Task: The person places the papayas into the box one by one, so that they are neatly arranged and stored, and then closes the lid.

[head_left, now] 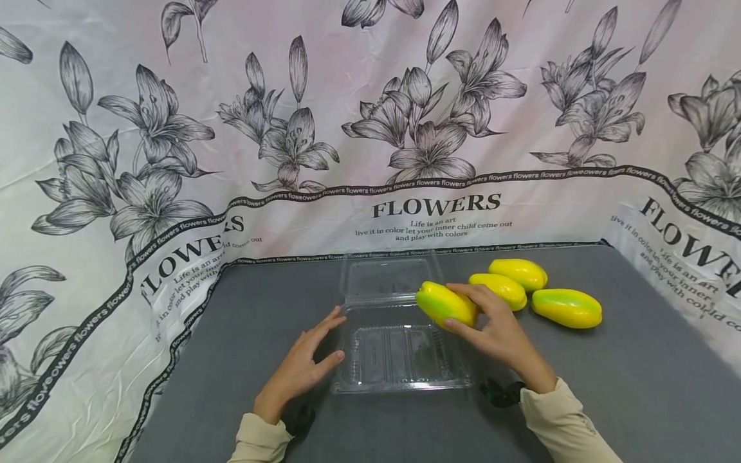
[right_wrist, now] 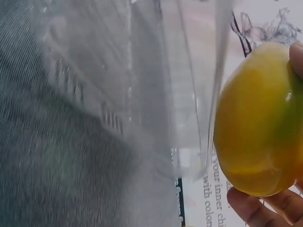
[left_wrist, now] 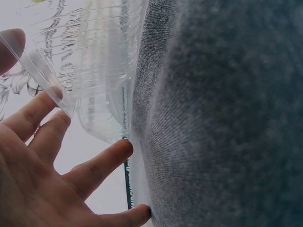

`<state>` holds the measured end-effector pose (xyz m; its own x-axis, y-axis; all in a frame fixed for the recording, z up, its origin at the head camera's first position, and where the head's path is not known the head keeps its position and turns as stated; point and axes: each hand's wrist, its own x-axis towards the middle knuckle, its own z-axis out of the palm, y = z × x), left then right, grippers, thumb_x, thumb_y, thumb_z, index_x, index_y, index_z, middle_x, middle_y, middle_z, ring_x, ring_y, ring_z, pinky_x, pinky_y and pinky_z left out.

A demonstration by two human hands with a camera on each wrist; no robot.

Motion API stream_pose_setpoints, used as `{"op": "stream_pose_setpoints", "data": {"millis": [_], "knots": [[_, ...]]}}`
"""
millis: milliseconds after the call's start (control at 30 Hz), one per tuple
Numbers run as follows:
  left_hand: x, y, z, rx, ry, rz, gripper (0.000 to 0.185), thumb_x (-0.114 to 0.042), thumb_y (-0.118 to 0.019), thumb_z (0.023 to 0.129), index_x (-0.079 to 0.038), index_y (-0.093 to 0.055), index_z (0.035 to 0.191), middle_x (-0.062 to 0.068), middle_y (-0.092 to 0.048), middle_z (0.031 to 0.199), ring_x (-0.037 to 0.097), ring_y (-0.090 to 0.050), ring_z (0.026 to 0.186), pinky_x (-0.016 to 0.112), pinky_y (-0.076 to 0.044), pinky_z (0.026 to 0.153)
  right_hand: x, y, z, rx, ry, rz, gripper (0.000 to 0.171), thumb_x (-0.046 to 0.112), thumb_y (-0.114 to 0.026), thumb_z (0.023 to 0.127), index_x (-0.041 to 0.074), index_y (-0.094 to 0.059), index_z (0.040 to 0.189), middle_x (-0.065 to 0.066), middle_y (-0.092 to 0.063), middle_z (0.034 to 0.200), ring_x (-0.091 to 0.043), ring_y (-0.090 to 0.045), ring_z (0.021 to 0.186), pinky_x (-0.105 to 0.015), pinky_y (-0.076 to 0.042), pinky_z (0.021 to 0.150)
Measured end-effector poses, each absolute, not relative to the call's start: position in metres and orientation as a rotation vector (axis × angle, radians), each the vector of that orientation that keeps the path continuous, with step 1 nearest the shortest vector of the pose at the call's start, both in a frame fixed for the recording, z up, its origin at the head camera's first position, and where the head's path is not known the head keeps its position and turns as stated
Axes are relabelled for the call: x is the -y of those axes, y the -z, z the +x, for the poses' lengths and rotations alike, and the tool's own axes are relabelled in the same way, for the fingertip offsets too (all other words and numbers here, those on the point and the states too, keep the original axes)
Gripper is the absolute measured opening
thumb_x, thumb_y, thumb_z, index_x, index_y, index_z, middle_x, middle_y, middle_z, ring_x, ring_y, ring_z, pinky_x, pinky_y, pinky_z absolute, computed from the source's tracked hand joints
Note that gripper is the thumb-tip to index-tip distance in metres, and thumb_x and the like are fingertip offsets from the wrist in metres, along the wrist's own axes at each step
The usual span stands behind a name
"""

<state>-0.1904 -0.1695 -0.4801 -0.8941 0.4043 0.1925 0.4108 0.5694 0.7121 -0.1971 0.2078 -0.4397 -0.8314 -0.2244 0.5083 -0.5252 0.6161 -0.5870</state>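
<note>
A clear plastic clamshell box (head_left: 399,350) lies open on the grey table, its lid (head_left: 384,276) flat behind it. My right hand (head_left: 489,325) holds a yellow-green mango (head_left: 446,304) over the box's right rim; the same mango (right_wrist: 258,123) fills the right wrist view beside the box wall (right_wrist: 189,94). My left hand (head_left: 309,360) rests with straight fingers against the box's left edge, fingertips (left_wrist: 57,94) touching the rim (left_wrist: 38,71).
Three more mangoes lie right of the box: one (head_left: 499,289) just behind my right hand, one (head_left: 518,273) farther back, one (head_left: 567,307) to the right. A floral cloth (head_left: 370,128) walls the back and sides. The grey table (head_left: 637,386) spreads all round.
</note>
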Motion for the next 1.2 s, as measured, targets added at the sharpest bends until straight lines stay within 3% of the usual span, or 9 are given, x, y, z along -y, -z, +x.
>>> {"op": "stream_pose_setpoints", "data": {"millis": [933, 1200], "knots": [[0.17, 0.481, -0.191, 2.794, 1.299, -0.644, 0.053, -0.029, -0.07, 0.096, -0.018, -0.048, 0.143, -0.006, -0.029, 0.168, 0.031, -0.036, 0.152, 0.081, -0.009, 0.115, -0.146, 0.432, -0.191, 2.481, -1.229, 0.743, 0.064, 0.02, -0.088, 0.08, 0.018, -0.061, 0.138, -0.005, -0.062, 0.128, -0.015, -0.06, 0.104, -0.028, -0.057, 0.082], [0.169, 0.479, -0.19, 2.814, 1.302, -0.63, 0.053, -0.031, -0.07, 0.096, -0.019, -0.048, 0.143, -0.002, -0.026, 0.17, 0.03, -0.029, 0.155, 0.079, -0.007, 0.117, -0.126, 0.431, -0.191, 2.497, -1.231, 0.778, 0.063, 0.026, -0.087, 0.082, 0.019, -0.061, 0.139, -0.004, -0.062, 0.131, -0.016, -0.061, 0.105, -0.028, -0.055, 0.082]]}}
